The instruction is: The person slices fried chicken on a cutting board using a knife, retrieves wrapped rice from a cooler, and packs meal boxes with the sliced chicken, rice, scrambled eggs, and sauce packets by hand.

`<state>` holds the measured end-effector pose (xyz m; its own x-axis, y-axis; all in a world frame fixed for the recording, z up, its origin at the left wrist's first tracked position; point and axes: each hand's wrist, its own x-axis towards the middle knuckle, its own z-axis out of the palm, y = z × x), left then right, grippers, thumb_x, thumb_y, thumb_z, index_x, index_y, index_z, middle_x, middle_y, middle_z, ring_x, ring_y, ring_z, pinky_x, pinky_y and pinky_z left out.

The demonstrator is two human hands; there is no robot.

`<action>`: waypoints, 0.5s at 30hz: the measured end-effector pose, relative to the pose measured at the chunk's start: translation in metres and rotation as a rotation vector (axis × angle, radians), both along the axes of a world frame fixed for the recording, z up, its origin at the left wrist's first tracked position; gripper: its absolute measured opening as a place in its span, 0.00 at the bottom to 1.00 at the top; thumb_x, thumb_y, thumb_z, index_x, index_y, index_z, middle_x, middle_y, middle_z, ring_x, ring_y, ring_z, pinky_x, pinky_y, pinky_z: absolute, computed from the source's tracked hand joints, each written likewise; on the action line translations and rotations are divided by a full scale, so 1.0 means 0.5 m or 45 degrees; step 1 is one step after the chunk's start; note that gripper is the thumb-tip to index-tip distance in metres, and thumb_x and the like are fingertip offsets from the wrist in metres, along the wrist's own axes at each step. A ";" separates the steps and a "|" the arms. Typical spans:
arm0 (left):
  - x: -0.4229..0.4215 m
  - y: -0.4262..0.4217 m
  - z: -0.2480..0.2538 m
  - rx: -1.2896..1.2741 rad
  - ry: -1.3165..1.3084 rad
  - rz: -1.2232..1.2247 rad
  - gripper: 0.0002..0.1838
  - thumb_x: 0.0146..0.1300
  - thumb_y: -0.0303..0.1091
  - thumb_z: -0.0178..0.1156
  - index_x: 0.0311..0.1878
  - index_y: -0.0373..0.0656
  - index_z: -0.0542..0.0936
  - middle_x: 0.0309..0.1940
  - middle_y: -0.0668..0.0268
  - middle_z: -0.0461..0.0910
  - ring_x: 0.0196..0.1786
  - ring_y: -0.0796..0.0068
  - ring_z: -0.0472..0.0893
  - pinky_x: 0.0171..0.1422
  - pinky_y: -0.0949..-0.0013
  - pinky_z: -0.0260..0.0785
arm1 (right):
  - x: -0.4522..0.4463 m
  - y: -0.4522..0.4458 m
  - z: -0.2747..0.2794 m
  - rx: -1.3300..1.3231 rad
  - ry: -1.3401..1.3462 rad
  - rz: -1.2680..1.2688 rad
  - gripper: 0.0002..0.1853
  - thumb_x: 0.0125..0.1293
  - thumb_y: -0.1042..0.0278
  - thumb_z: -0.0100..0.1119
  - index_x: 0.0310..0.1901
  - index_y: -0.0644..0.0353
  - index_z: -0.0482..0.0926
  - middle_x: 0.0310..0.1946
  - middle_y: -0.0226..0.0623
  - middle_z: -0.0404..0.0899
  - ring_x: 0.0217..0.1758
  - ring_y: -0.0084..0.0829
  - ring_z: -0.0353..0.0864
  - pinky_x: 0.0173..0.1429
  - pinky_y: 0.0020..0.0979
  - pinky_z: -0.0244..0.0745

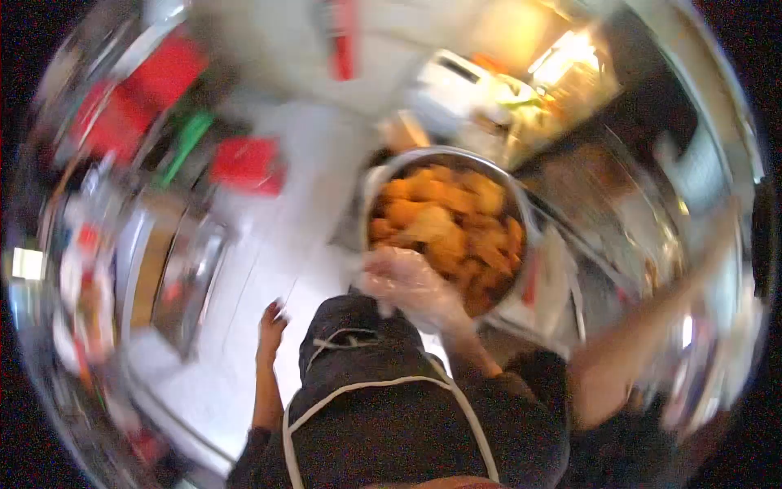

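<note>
A large round metal bowl (pixel 529 213) is filled with orange-brown fried-looking pieces (pixel 444 216). My right hand (pixel 411 284), in a clear glove, is at the bowl's near left rim, its fingers curled. What lies inside its fingers is hidden. Low on the left, over the pale floor and away from the bowl, is my left hand (pixel 274 316). Its fingers look closed, with a small shiny spot at them too blurred to name. A dark apron (pixel 383 432) with pale edging covers my front.
Another person's bare arm (pixel 652 326) reaches in from the right. Beyond the bowl are a white box-like object (pixel 452 90) and a brightly lit area. Right of it is a metal-framed unit (pixel 603 183). A red object (pixel 247 165) and shelving stand left of the pale floor (pixel 269 236).
</note>
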<state>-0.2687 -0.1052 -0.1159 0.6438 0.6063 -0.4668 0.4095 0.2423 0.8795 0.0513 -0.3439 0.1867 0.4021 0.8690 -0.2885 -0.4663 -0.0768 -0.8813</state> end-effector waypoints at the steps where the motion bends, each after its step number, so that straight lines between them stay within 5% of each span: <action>1: 0.045 -0.049 0.096 0.084 0.102 -0.047 0.29 0.63 0.29 0.57 0.67 0.37 0.64 0.62 0.52 0.71 0.63 0.62 0.71 0.65 0.63 0.65 | 0.000 0.023 -0.004 -0.080 0.001 0.086 0.19 0.65 0.67 0.62 0.54 0.65 0.74 0.38 0.33 0.80 0.33 0.20 0.77 0.34 0.20 0.73; 2: 0.047 -0.074 0.115 0.198 0.197 -0.184 0.29 0.65 0.39 0.59 0.66 0.37 0.66 0.63 0.56 0.71 0.63 0.62 0.71 0.68 0.62 0.62 | -0.014 0.041 -0.005 0.227 0.189 0.035 0.18 0.65 0.68 0.62 0.54 0.65 0.74 0.37 0.34 0.80 0.32 0.20 0.76 0.34 0.19 0.72; 4: 0.049 -0.136 0.210 -0.051 0.341 -0.326 0.26 0.64 0.45 0.60 0.62 0.42 0.73 0.59 0.56 0.75 0.63 0.62 0.72 0.67 0.63 0.63 | -0.019 0.081 0.075 0.008 -0.061 0.118 0.27 0.63 0.62 0.64 0.59 0.67 0.70 0.43 0.38 0.80 0.38 0.23 0.79 0.36 0.22 0.73; 5: 0.001 -0.151 0.173 -0.095 0.376 -0.184 0.24 0.63 0.44 0.60 0.59 0.43 0.76 0.56 0.57 0.77 0.62 0.63 0.72 0.66 0.64 0.64 | -0.024 0.100 0.083 0.023 -0.104 0.142 0.27 0.63 0.61 0.64 0.59 0.67 0.70 0.44 0.38 0.80 0.37 0.23 0.78 0.36 0.22 0.73; 7: -0.148 -0.167 0.037 -0.031 0.383 0.018 0.19 0.61 0.41 0.62 0.53 0.44 0.80 0.48 0.61 0.82 0.56 0.66 0.76 0.61 0.65 0.68 | -0.043 0.150 0.073 0.098 -0.101 0.248 0.27 0.63 0.60 0.64 0.59 0.66 0.70 0.44 0.38 0.80 0.34 0.23 0.78 0.34 0.23 0.73; 9: -0.414 -0.167 -0.293 0.770 0.483 -0.055 0.14 0.54 0.31 0.63 0.46 0.42 0.82 0.31 0.64 0.84 0.34 0.71 0.82 0.41 0.66 0.75 | -0.063 0.217 0.054 0.137 -0.103 0.318 0.27 0.63 0.59 0.64 0.60 0.64 0.70 0.44 0.38 0.79 0.32 0.24 0.78 0.33 0.24 0.74; 10: -0.424 -0.184 -0.215 0.244 0.554 0.947 0.13 0.49 0.24 0.59 0.41 0.39 0.82 0.25 0.59 0.82 0.22 0.71 0.78 0.26 0.67 0.71 | -0.073 0.250 0.046 0.143 -0.102 0.338 0.27 0.63 0.59 0.63 0.60 0.64 0.70 0.44 0.38 0.79 0.31 0.24 0.78 0.32 0.24 0.74; 11: -0.472 -0.186 -0.230 0.018 0.331 1.354 0.16 0.45 0.21 0.56 0.40 0.36 0.82 0.21 0.59 0.79 0.21 0.73 0.77 0.21 0.71 0.67 | -0.090 0.285 0.042 0.146 -0.105 0.355 0.27 0.63 0.58 0.63 0.60 0.63 0.70 0.44 0.38 0.79 0.29 0.24 0.78 0.31 0.25 0.74; 15: -0.629 -0.268 -0.359 -0.281 0.563 1.301 0.20 0.41 0.26 0.60 0.42 0.38 0.83 0.24 0.58 0.82 0.26 0.71 0.81 0.28 0.65 0.73 | -0.174 0.434 0.019 0.142 -0.156 0.394 0.28 0.63 0.56 0.63 0.60 0.61 0.70 0.45 0.38 0.79 0.24 0.25 0.77 0.28 0.26 0.74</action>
